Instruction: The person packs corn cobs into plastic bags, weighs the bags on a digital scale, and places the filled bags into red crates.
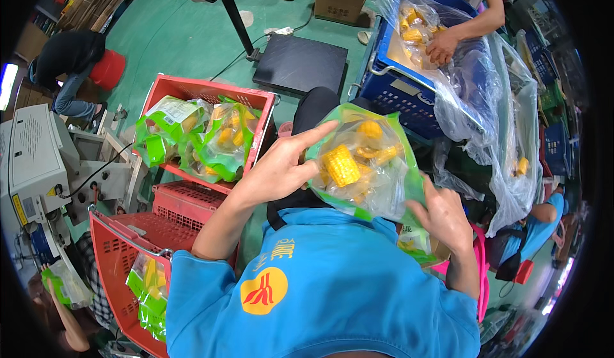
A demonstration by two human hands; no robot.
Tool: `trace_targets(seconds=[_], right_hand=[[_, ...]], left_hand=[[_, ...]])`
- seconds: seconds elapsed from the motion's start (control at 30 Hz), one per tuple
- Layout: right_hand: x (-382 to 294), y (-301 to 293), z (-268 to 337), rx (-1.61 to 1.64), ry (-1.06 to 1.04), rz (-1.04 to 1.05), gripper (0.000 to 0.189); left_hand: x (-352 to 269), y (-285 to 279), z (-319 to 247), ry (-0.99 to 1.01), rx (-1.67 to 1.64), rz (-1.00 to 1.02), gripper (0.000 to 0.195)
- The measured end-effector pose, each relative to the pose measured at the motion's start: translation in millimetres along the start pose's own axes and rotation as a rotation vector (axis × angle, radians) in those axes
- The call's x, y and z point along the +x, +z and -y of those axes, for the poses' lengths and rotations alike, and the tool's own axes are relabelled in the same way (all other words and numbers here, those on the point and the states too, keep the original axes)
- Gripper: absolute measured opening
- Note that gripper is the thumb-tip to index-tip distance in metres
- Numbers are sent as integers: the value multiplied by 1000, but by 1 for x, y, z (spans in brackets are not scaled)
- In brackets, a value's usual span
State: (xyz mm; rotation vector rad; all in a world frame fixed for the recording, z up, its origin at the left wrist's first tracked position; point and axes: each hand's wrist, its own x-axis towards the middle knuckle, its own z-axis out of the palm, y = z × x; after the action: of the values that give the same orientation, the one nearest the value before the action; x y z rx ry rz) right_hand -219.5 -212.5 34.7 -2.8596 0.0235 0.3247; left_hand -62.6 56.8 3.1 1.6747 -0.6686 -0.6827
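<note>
A clear plastic bag with green edges (383,192) lies across my lap, with several cut pieces of yellow corn inside. One thick corn piece (341,165) shows plainly through the film. My left hand (280,168) grips the bag's left side between thumb and fingers, its index finger stretched along the upper edge. At the lower right edge, my right hand (442,216) pinches the bag; some of its fingertips are hidden behind the film. To the left, a red plastic crate (216,85) holds several similar corn bags (225,135).
A black platform scale (302,63) stands ahead. At upper right, another person's hand (441,46) reaches into a blue crate (400,94) of corn, lined with plastic film. A second red crate (108,262) and a grey machine (36,152) are at left. Other people work around.
</note>
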Motion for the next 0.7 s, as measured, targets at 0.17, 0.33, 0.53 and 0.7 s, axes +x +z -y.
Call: trace_targets(seconds=[0.17,0.33,0.53,0.7], right_hand=[[26,-20,4,519,32,-257,12],[84,-59,30,645,-117,-616,17],[215,-74,62,575,-309,-761,18],[349,-23,60,438,-187,-762,16]], left_hand=[[9,-27,-1,-41,-295,-70,64],[13,-88,-45,111,-290,-259,62],[43,-160,-40,132,-79,-513,60],[100,-183,45,-13,-142,-573,63]])
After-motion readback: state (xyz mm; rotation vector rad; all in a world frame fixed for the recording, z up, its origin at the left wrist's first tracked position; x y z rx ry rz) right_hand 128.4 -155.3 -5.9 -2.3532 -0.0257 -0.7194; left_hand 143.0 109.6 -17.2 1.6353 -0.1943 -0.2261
